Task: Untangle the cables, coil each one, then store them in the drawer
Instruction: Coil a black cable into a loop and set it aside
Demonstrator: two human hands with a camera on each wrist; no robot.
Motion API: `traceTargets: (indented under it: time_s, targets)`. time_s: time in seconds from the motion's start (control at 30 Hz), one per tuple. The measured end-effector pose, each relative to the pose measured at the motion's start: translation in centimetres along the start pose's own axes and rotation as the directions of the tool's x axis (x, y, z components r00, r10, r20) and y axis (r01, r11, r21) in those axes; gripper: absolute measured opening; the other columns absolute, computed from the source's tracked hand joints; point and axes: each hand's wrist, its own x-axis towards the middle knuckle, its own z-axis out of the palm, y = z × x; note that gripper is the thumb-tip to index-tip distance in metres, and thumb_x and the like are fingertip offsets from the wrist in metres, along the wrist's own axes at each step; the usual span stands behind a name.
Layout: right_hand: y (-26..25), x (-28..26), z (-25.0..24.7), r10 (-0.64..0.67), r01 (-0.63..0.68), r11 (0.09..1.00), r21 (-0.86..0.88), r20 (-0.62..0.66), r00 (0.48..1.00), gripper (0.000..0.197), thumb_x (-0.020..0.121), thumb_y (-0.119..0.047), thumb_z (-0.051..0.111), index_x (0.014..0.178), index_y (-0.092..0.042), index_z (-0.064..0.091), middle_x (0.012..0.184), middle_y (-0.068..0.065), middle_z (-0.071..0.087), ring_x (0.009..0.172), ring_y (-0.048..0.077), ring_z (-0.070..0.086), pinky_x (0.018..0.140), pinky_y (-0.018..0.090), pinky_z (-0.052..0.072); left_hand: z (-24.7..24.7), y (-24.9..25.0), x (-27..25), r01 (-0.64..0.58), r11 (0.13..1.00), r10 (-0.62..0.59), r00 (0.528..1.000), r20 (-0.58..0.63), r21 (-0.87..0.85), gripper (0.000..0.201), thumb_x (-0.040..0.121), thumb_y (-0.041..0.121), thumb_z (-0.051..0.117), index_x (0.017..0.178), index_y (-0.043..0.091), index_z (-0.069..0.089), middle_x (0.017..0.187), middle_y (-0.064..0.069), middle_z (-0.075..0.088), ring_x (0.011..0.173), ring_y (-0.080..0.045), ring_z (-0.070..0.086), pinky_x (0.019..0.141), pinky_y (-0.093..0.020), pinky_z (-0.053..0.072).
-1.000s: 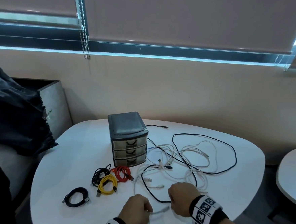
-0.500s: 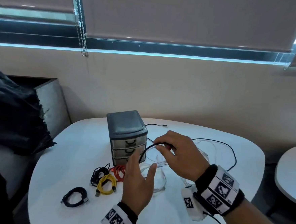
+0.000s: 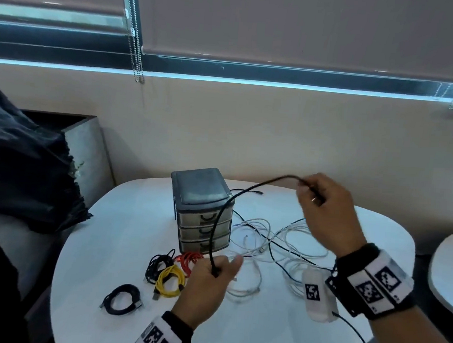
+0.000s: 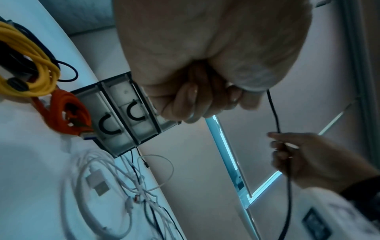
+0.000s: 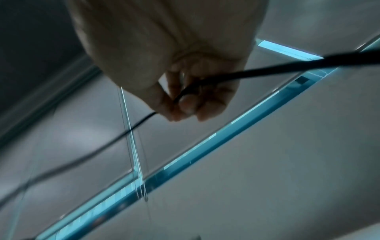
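White tabletop — the work surface, bearing all the items below. Drawer unit: a grey three-drawer box standing near the far middle of the tabletop; all three drawers appear closed, and nothing can be seen stored in them.

Tangle: white cables with a dark one threaded through, spread loosely to the right of the drawer unit and still knotted together. This is judged to be the bulk of the work left.

Black cable: lifted clear of the tabletop in an arc, stretched between the two hands in front of the drawer unit. Right hand, raised above the tangle, has its fingers curled round one end of the black cable; left hand, low and near the front edge, pinches the cable further along. From there its path toward the tangle cannot be traced.

Finished coils, front left of the drawer unit: yellow coil, orange coil, dark coil — these three touching one another — and a black coil lying apart, nearer the front edge. Four cables thus look coiled but not yet stored.

Judged stage: early to middle. The black cable is being drawn out for coiling; the remaining untangling, coiling and all storing are still to do.
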Motion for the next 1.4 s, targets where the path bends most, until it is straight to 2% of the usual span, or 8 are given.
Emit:
traceTargets:
  time_s: [0.1, 0.23, 0.4, 0.63, 0.8, 1.0, 1.17, 1.4]
  targets:
    - [0.9, -2.4, 1.9, 0.063, -0.07, 0.997, 0.018, 0.27, 0.961, 0.014, 0.088, -0.014, 0.066, 0.086, -0.028, 0.065, 0.061, -0.004, 0.06, 0.051, 0.007, 0.047, 0.058, 0.026, 0.042, 0.2, 1.2, -0.6, -0.016, 0.986, 0.037, 0.992, 0.122, -0.167, 0.055, 0.087, 0.056, 0.058, 0.062, 0.015, 0.032, 0.061, 0.001, 0.021, 0.054, -0.014, 0.019, 0.052, -0.023, 0.021]
    - [0.5, -3.7, 2.7, 0.037, -0.048, 0.999, 0.022, 0.352, 0.935, 0.014, 0.087, -0.021, 0.071, 0.092, -0.032, 0.064, 0.064, -0.011, 0.059, 0.049, 0.005, 0.046, 0.056, 0.018, 0.039, 0.0, 2.3, -0.5, 0.094, 0.96, -0.029, 0.97, 0.243, -0.262, 0.047, 0.082, 0.052, 0.047, 0.069, 0.008, 0.037, 0.061, 0.001, 0.023, 0.055, -0.015, 0.015, 0.05, -0.025, 0.019]
    - [-1.1, -4.4, 2.5, -0.143, 0.287, 0.93, -0.229, 0.495, 0.857, 0.043, 0.082, -0.043, 0.069, 0.122, -0.038, 0.052, 0.102, -0.02, 0.058, 0.079, 0.003, 0.052, 0.076, 0.02, 0.044, -0.3, 1.7, -0.1, 0.184, 0.981, -0.161, 0.943, 0.29, -0.055, 0.051, 0.105, 0.046, 0.033, 0.065, 0.016, 0.041, 0.057, -0.001, 0.025, 0.051, -0.015, 0.019, 0.048, -0.021, 0.021]
    - [-2.3, -6.0, 3.8, -0.325, 0.582, 0.676, -0.451, 0.526, 0.786, 0.07, 0.071, -0.043, 0.075, 0.133, -0.024, 0.049, 0.135, 0.003, 0.055, 0.123, 0.027, 0.051, 0.103, 0.051, 0.043, 1.1, 1.1, -0.7, 0.177, 0.928, -0.316, 0.839, 0.443, 0.327, 0.059, 0.104, 0.052, 0.033, 0.053, 0.023, 0.037, 0.053, 0.004, 0.034, 0.051, -0.012, 0.029, 0.059, -0.027, 0.029]
    - [-1.2, -6.8, 4.3, -0.292, 0.608, 0.654, -0.449, 0.592, 0.751, 0.053, 0.071, -0.043, 0.067, 0.121, -0.029, 0.057, 0.111, -0.005, 0.067, 0.106, 0.021, 0.062, 0.102, 0.054, 0.044, 1.2, 0.0, -1.0, 0.179, 0.927, -0.306, 0.868, 0.39, 0.33, 0.054, 0.105, 0.047, 0.035, 0.056, 0.025, 0.033, 0.053, 0.009, 0.03, 0.051, -0.009, 0.025, 0.063, -0.032, 0.025]
    - [-1.1, -6.9, 4.1, -0.119, 0.387, 0.896, -0.219, 0.72, 0.683, 0.021, 0.081, -0.03, 0.06, 0.1, -0.034, 0.067, 0.077, -0.018, 0.06, 0.07, -0.005, 0.053, 0.078, 0.02, 0.043, 0.8, 0.5, -1.0, 0.269, 0.963, -0.242, 0.854, 0.461, 0.009, 0.041, 0.079, 0.033, 0.07, 0.061, 0.018, 0.035, 0.055, 0.005, 0.026, 0.05, -0.011, 0.022, 0.051, -0.023, 0.019]
    - [-1.0, -5.9, 3.3, -0.095, 0.121, 0.992, 0.025, 0.775, 0.625, 0.01, 0.09, -0.022, 0.066, 0.095, -0.028, 0.072, 0.072, -0.017, 0.063, 0.068, -0.002, 0.055, 0.065, 0.011, 0.039, -0.1, 0.4, -1.0, 0.502, 0.779, -0.313, 0.831, 0.46, -0.377, 0.026, 0.064, 0.037, 0.065, 0.058, 0.02, 0.045, 0.057, 0.005, 0.026, 0.05, -0.009, 0.015, 0.048, -0.022, 0.01]
    - [1.1, -5.1, 4.1, -0.058, -0.006, 0.994, 0.111, 0.566, 0.823, 0.017, 0.095, -0.023, 0.063, 0.088, -0.017, 0.077, 0.061, -0.01, 0.062, 0.054, 0.002, 0.051, 0.058, 0.017, 0.04, -2.0, 4.0, -0.3, 0.308, 0.706, -0.187, 0.95, 0.252, -0.638, 0.028, 0.095, 0.028, 0.056, 0.073, 0.012, 0.056, 0.059, 0.001, 0.028, 0.048, -0.01, 0.025, 0.043, -0.02, 0.028]
